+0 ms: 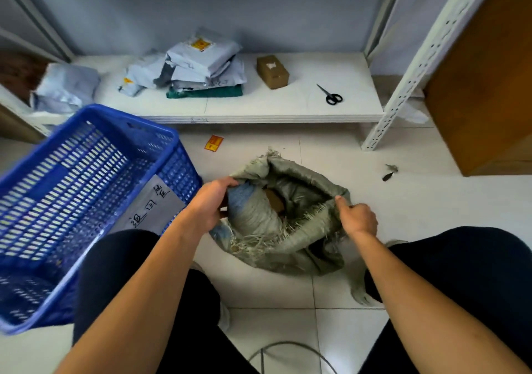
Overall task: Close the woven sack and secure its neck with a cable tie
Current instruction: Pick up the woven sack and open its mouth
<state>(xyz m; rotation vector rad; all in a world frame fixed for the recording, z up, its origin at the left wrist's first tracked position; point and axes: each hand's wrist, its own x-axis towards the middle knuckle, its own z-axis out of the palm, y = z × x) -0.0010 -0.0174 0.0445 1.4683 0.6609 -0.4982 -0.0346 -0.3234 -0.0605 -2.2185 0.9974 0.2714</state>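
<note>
A grey-green woven sack (299,238) stands on the tiled floor between my knees, its mouth open and its rim frayed. Inside it I see parcels, one of them brown. My left hand (210,204) grips the left side of the rim, fingers curled over the edge. My right hand (358,218) pinches the right side of the rim, thumb on top. A cable tie is nowhere in view.
A blue plastic basket (86,201) with a handwritten label stands tilted at my left. A low white shelf (259,109) behind the sack holds mailer bags (201,66), a small cardboard box (272,71) and black scissors (331,95). A grey cable (288,347) lies on the floor near me.
</note>
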